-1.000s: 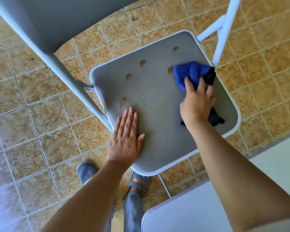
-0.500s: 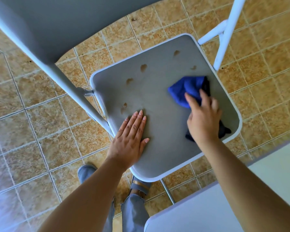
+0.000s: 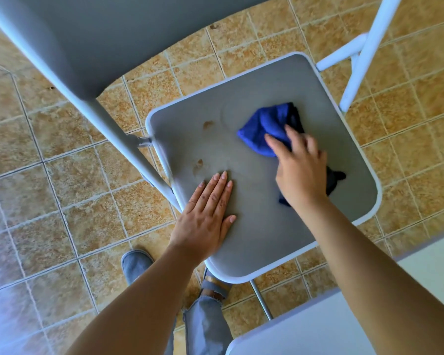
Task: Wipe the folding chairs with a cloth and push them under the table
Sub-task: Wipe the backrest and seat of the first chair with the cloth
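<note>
A grey folding chair stands below me, its seat [image 3: 262, 226] rimmed in white and its backrest [image 3: 100, 39] at the upper left. My left hand [image 3: 205, 213] lies flat on the seat's near left part, fingers straight. My right hand [image 3: 300, 167] presses a blue cloth [image 3: 264, 129] onto the middle of the seat, fingers spread over it; a dark part of the cloth sticks out beside my wrist. Two brown stains [image 3: 207, 124] show on the seat left of the cloth.
The white table's corner [image 3: 318, 326] fills the lower right, close to the seat's front edge. The chair's white frame tube [image 3: 364, 52] rises at the upper right. Tan floor tiles [image 3: 62, 201] surround the chair. My feet [image 3: 136, 265] stand below the seat.
My right hand has dragged the cloth from the seat's far right edge toward the middle and left. Several stains on the far side are gone. My left hand has stayed flat on the seat.
</note>
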Demonstrator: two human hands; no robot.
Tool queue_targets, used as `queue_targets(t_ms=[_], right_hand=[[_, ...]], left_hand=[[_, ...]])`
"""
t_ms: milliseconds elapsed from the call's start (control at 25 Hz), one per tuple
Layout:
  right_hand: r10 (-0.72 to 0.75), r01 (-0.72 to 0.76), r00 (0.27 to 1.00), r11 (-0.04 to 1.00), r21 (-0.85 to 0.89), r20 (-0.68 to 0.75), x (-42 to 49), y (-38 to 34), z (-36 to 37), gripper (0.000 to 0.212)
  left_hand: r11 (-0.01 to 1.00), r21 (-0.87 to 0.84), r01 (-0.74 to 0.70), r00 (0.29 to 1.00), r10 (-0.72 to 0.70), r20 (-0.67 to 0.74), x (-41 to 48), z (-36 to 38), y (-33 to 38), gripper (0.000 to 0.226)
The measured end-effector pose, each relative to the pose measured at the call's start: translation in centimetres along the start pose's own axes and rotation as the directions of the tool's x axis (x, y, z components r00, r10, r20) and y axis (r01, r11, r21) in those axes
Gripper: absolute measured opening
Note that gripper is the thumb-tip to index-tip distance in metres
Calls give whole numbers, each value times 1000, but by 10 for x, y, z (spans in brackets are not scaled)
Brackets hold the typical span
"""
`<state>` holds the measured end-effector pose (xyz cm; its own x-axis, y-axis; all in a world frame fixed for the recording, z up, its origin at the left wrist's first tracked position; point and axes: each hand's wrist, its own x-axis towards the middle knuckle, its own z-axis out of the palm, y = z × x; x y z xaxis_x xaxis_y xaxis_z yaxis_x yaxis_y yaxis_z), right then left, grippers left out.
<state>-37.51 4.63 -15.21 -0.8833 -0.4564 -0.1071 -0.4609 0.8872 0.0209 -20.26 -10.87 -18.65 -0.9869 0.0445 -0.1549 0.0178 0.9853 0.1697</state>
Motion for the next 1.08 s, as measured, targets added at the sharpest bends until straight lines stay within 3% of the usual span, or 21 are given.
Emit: queue_targets(t_ms=[120, 200, 320, 440, 560, 640, 760, 840, 960, 1080], right_hand=[[284, -284, 959, 958, 43, -1, 44, 10, -3, 59], [297, -298, 955, 953, 60, 25, 80, -9, -6, 60], [60, -64, 997, 995, 71, 58, 89, -56, -6, 61], [-211, 208, 976, 976, 67, 47, 44, -78, 1, 62], [-304, 304, 953, 953, 10, 20, -6, -50, 3, 60], [-212, 213, 977, 977, -25, 35, -25, -20, -2, 59], [140, -143, 988, 988, 52, 62, -7, -16, -8, 60], [189, -192, 981, 979, 66, 47, 19, -45, -8, 61], [-63, 58, 995, 996, 71, 74, 31, -95, -5, 64], [-266, 263, 963, 963, 54, 54, -9, -107, 1, 62]], left_hand=[[1000, 2, 2, 1000, -2, -15, 1, 2, -1, 65], [1000, -1, 5, 1000, -5, -24, 1, 2, -1, 64], [1000, -9, 2, 999, -3, -35, 2, 1, -1, 64], [999, -32, 35, 997, -37, -67, -3, -1, 1, 63], [994, -61, 93, 991, -99, -90, -22, 0, 2, 62], [993, -72, 96, 990, -103, -95, -34, 2, -1, 62], [994, -62, 94, 992, -99, -82, -40, 2, -6, 64], [989, -64, 134, 988, -138, -66, -43, 1, -7, 66], [961, -91, 260, 963, -266, -53, -48, -1, -4, 74], [904, -141, 404, 912, -410, -13, -52, -3, 3, 83]])
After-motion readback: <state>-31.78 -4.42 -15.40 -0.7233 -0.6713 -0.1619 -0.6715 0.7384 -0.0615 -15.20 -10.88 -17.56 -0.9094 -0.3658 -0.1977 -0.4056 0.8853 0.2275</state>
